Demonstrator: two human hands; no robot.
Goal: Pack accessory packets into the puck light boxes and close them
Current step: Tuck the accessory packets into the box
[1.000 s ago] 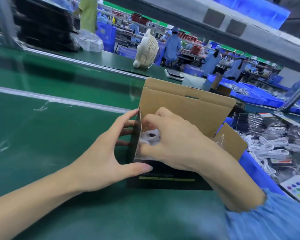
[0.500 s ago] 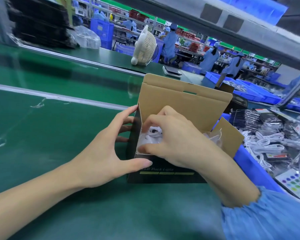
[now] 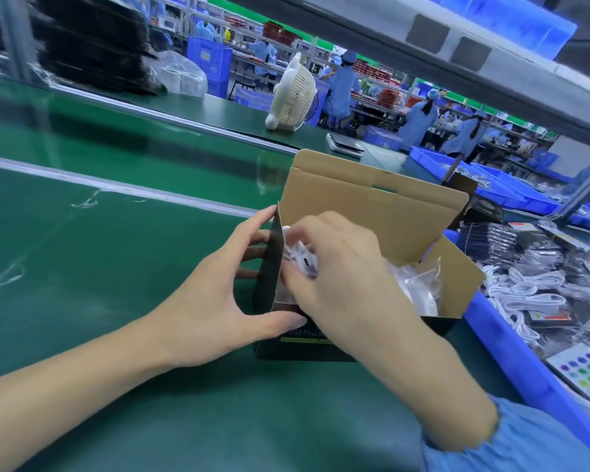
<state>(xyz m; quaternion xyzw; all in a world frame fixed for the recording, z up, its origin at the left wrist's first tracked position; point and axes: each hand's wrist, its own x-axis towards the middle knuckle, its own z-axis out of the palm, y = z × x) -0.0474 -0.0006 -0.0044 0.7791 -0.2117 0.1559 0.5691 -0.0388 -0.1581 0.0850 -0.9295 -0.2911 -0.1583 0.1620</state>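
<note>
the puck light box (image 3: 372,212) is sitting on the green worktop (image 3: 99,267) right in front of the person, its black printed front facing them, its tall brown lid flap (image 3: 368,206) standing upright at the back and a side flap (image 3: 457,277) hanging open to the right. it is looking like thin folded card: light, fairly stiff along the creases but easy to dent in the middle of a panel, so it is probably best held at the corners and edges, which is where the left hand (image 3: 215,301) is bracing it. that hand is lying spread against the box's left wall, thumb along the lower front edge and fingers reaching behind the left flap, not curled round anything i can make out.

the right hand (image 3: 341,267) is pressing down into the box with its fingers bent over an accessory packet (image 3: 300,257), apparently pinching it. the packet is a clear plastic bag with white parts inside, some looking like coiled cable; it is likely soft, crinkly, a little slippery and very light, so pushing it flat with the fingertips should seat it better than gripping hard. more clear bagging (image 3: 419,287) is showing inside the box to the right. the bag is sitting a little proud of the opening on the left, so it may need tucking before the lid closes.

in the blue bin (image 3: 511,362) just right of the box, more bagged white cables (image 3: 532,291) are waiting.
</note>
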